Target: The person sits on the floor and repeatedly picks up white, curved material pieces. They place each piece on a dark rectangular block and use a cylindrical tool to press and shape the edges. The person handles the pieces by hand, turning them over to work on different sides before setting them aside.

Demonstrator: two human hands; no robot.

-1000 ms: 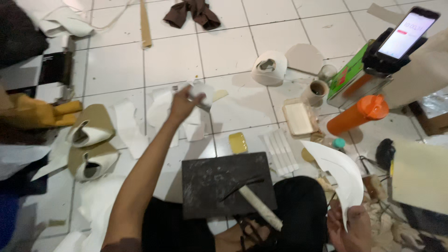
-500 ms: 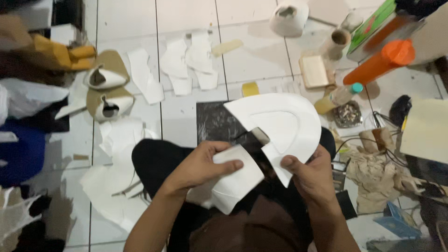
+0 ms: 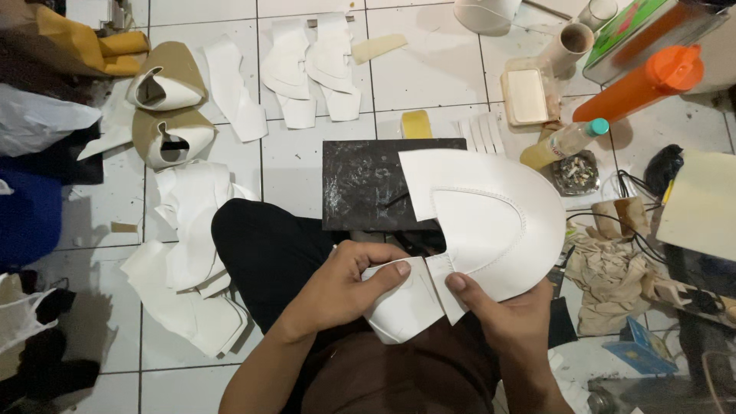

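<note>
Two white shoe-upper pieces over the lap: horseshoe-shaped vamp point(image 3: 498, 218) pinched at its lower end by right hand point(image 3: 510, 326), smaller curved panel point(image 3: 402, 307) pinched under left hand point(image 3: 341, 295) thumb. Likely light, thin, floppy; best gripped near the meeting edges, beside dark work slab point(image 3: 364, 184).

Shoemaking workshop: cut white uppers point(image 3: 310, 65) on tiled floor point(image 3: 429, 77), glue bottle point(image 3: 563, 143).

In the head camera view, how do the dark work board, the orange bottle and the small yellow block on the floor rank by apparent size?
Largest to smallest:
1. dark work board, though partly covered by the white cut piece
2. orange bottle
3. small yellow block
</note>
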